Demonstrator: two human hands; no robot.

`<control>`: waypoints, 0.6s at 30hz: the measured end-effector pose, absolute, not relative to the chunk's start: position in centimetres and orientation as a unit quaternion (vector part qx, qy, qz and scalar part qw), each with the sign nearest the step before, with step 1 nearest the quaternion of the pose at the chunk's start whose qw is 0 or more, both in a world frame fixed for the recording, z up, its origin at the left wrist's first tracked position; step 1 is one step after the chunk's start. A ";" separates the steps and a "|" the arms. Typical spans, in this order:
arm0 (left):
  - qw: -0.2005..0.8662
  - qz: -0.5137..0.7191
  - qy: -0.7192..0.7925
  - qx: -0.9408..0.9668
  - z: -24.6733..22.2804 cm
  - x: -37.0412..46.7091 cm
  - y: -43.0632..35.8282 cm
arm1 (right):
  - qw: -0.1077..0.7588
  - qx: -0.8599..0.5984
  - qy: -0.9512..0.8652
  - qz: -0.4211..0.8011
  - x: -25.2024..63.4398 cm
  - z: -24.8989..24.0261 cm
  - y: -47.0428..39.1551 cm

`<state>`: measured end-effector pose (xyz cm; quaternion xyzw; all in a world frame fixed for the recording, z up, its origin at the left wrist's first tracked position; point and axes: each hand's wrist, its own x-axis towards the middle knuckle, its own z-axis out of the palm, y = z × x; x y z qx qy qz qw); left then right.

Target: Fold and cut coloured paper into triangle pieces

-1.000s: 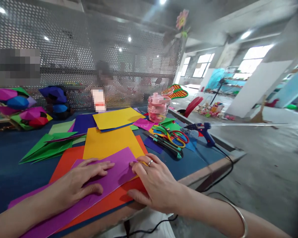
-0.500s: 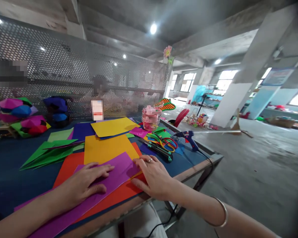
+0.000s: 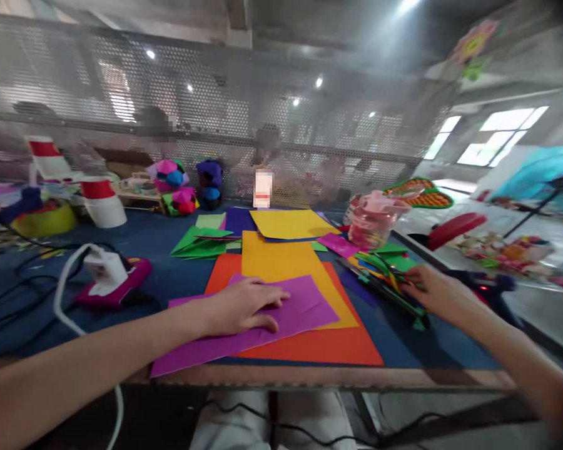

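My left hand [image 3: 244,305] lies open on a folded purple sheet of paper [image 3: 304,306], its fingers spread over the surface. Under the purple sheet are a yellow sheet [image 3: 272,256] and an orange-red sheet [image 3: 356,347]. On the right, my right hand [image 3: 425,287] is closed at the handles of the scissors [image 3: 391,278], partly smeared by motion; its fingertips hide part of the handles. A dark utility knife [image 3: 380,290] with green ends lies alongside the scissors.
Beyond the papers stands a pink clear jar [image 3: 370,219]. A glue gun [image 3: 490,287] lies beyond my right wrist. Green folded papers [image 3: 199,242] rest at the left. Further left are a magenta power strip [image 3: 115,284] with cables and a red-and-white cone [image 3: 103,203].
My right hand has left the purple paper and moved right to the scissors. My left hand stays on the paper. The view has turned left, bringing the power strip and cones into sight.
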<state>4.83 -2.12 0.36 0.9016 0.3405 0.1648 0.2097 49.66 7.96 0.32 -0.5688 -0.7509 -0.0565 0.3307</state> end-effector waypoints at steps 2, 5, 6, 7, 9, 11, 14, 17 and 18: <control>0.213 0.167 0.330 0.904 0.1 4.8 -2.1 | 0.312 -0.589 -0.746 -0.006 50.4 0.1 8.2; 0.208 0.166 0.317 0.910 0.1 4.7 -2.0 | 0.341 -0.607 -0.717 0.036 49.9 1.2 7.6; 0.206 0.163 0.320 0.910 0.2 4.7 -2.0 | 0.362 -0.606 -0.707 0.047 49.5 1.9 7.3; 0.205 0.160 0.328 0.908 0.3 4.7 -2.0 | 0.383 -0.601 -0.699 0.061 48.9 2.8 6.9; 0.210 0.148 0.348 0.902 0.4 4.7 -2.0 | 0.425 -0.580 -0.687 0.108 47.2 4.4 6.1; 0.221 0.137 0.357 0.897 0.4 4.6 -1.9 | 0.449 -0.546 -0.681 0.190 44.4 5.6 4.9; 0.238 0.133 0.356 0.894 0.0 4.4 -1.6 | 0.438 -0.471 -0.686 0.341 38.4 5.4 2.7; 0.259 0.146 0.360 0.884 -0.5 4.2 -1.3 | 0.386 -0.396 -0.695 0.460 31.8 3.4 0.8; 0.262 0.153 0.360 0.882 -0.6 4.1 -1.2 | 0.368 -0.373 -0.697 0.490 29.9 2.7 0.3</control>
